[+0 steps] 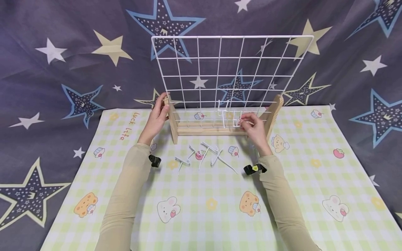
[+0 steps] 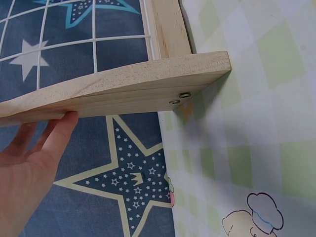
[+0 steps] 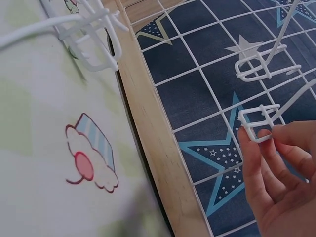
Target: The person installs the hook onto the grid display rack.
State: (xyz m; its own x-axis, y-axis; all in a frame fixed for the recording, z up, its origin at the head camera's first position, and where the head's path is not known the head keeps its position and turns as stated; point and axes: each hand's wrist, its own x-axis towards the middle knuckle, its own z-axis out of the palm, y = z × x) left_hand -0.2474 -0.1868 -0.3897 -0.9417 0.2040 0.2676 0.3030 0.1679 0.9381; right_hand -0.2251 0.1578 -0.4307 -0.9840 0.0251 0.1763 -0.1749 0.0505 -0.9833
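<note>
A white wire grid [image 1: 217,75] stands upright in a wooden stand [image 1: 210,132]. My left hand [image 1: 158,113] grips the upper part of the stand's left side panel [image 1: 172,122]; in the left wrist view its fingertips [image 2: 69,121] lie against the panel's outer face. Low on the grid's right half, my right hand [image 1: 255,129] pinches a white wire hook [image 3: 256,123] by its rectangular end, close against the grid wires. Just beside it, another white hook [image 3: 254,69] is at the grid, its prong sticking out.
Several loose white hooks [image 1: 208,148] lie on the checked tablecloth [image 1: 201,230] in front of the stand. The stand's right side panel [image 1: 274,113] is beside my right hand. A dark star-patterned cloth [image 1: 119,87] hangs behind the grid.
</note>
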